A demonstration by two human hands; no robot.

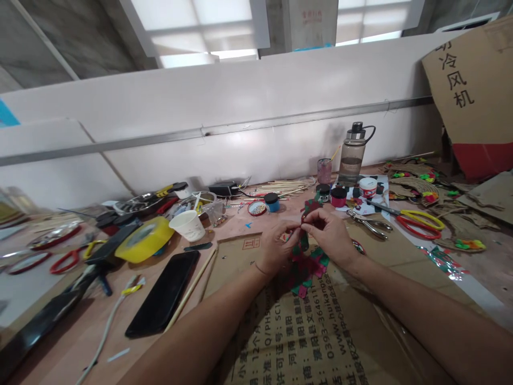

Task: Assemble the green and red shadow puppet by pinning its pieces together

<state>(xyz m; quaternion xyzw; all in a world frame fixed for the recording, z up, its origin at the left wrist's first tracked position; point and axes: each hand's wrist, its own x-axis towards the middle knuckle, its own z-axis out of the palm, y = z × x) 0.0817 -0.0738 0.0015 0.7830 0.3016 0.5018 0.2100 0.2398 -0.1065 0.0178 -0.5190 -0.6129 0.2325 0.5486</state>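
Both hands [282, 247] pinch green piece [305, 245] near broad cardboard's [372, 342] far edge.

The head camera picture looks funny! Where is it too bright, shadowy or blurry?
Head view: the windows glare white up top; head view: a soft shadow darkens the white wall beside the bottle; head view: the green and pink piece is dim, its tiny details too unclear to tell.

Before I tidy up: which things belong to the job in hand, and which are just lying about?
Seemingly the job's: green-and-pink piece, between left hand and right hand; cardboard sheet underneath.

Seemingly lying about: black phone; yellow tape roll; paper cup; water bottle.
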